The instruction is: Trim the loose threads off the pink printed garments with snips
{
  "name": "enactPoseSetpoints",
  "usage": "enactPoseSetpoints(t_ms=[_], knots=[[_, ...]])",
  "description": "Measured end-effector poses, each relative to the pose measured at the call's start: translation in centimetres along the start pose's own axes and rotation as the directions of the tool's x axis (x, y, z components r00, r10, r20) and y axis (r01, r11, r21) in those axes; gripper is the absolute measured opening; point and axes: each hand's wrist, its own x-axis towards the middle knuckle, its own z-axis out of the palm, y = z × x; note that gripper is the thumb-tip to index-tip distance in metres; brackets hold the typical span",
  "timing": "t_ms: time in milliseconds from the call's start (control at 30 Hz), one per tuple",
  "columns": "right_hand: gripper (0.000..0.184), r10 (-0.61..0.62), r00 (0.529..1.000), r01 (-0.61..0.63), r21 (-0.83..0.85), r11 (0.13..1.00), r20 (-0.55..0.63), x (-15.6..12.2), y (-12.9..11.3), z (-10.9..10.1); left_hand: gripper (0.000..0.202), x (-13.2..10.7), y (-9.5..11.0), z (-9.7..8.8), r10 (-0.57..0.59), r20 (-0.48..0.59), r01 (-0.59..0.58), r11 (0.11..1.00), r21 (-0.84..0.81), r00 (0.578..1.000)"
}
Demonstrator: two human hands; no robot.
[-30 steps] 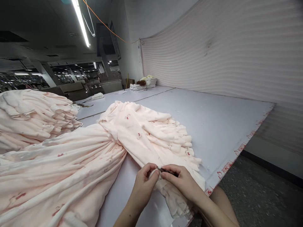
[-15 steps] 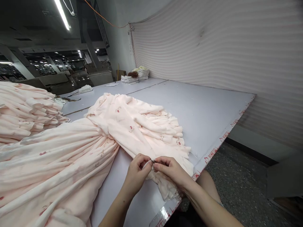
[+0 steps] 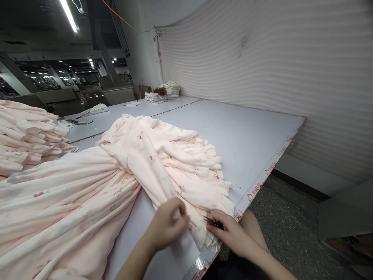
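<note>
A pale pink printed garment point(image 3: 151, 155) lies bunched across the grey table point(image 3: 233, 132), its ruffled hem fanned toward the near edge. My left hand point(image 3: 166, 223) is closed in a pinch on a fold of that hem near the table's front. Just to its right, my right hand point(image 3: 230, 233) grips a small dark thread snip point(image 3: 214, 222), its tip pointing left at the cloth. The two hands sit a short way apart.
A tall stack of the same pink garments point(image 3: 26, 136) rises at the left. Folded white pieces point(image 3: 163, 92) are piled at the table's far end by the ribbed wall point(image 3: 262, 58). The red-marked table edge point(image 3: 271, 167) runs along the right above a dark floor.
My hands were together on the hem with the snip at the fold. They have since drawn apart: the right hand moved right and down with the snip, the left kept the fabric.
</note>
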Motion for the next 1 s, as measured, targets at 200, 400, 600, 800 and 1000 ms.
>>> enactPoseSetpoints(t_ms=[200, 400, 600, 800, 1000], knots=[[0.025, 0.028, 0.998, -0.011, 0.254, 0.967, -0.064, 0.5, -0.2, 0.8, 0.022, -0.2, -0.4, 5.5, -0.112, 0.179, -0.019, 0.798, 0.602, 0.978], [0.026, 0.072, 0.994, -0.063, 0.118, 0.991, -0.077, -1.6, 1.9, 0.7, 0.016, -0.8, -1.6, 6.0, 0.021, 0.171, -0.123, 0.783, 0.610, 0.985], [0.027, 0.065, 0.996, -0.067, -0.040, 0.997, -0.054, -2.3, 0.3, -0.2, 0.015, -0.9, -2.4, 6.4, 0.153, 0.049, -0.156, 0.841, 0.517, 0.987], [0.024, 0.037, 0.999, -0.041, -0.230, 0.972, -0.021, -1.6, -1.6, -0.9, 0.015, -0.6, -2.0, 5.8, 0.138, 0.055, -0.148, 0.864, 0.481, 0.989], [0.024, 0.052, 0.996, -0.067, -0.219, 0.973, -0.075, -1.8, -1.0, -0.5, 0.014, -0.5, -1.4, 5.5, 0.112, 0.043, -0.119, 0.892, 0.437, 0.993]])
